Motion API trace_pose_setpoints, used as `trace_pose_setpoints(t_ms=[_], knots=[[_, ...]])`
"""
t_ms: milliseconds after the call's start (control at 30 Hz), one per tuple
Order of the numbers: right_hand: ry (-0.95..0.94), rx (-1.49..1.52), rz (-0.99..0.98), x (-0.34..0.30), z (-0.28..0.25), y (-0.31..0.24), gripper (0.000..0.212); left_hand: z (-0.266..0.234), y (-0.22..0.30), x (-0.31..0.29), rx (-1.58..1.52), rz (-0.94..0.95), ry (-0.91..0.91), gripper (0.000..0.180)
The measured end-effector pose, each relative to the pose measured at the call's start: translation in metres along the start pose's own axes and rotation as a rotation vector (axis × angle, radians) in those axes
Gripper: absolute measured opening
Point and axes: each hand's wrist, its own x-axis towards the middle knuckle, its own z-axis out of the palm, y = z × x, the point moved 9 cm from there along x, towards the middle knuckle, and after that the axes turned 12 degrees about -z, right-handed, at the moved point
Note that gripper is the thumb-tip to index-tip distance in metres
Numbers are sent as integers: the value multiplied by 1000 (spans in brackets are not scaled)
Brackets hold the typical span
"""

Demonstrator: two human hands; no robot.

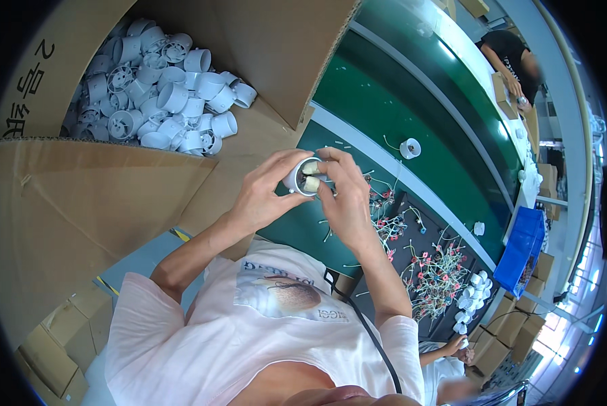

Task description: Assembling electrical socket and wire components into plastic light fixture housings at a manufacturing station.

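My left hand (257, 191) holds a white round plastic housing (290, 181) by its outer wall, its open end turned toward me. My right hand (347, 196) is at the other side, with pale finger cots (311, 183) on thumb and forefinger. Those two covered tips reach into the housing and are pinched close together; whatever lies between them is too small to make out. To the left stands a large cardboard box (276, 64) with many similar white housings (175, 97) heaped inside. Beside my right forearm lie small red-and-white wired parts (439, 271) on a black tray (406, 210).
A green conveyor belt (378, 88) runs along the far side, carrying a white housing with a wire (410, 148). White caps (473, 298) sit at the tray's right end, near a blue bin (520, 250). One person (510, 64) works across the belt, another (445, 365) at lower right.
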Motion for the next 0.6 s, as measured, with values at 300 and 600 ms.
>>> trace_pose_setpoints(t_ms=[300, 600], knots=[[108, 395, 292, -21, 20, 70, 19, -7, -12, 9, 138, -63, 19, 53], [282, -308, 237, 6, 37, 288, 17, -30, -84, 92, 1193, 84, 392, 43]])
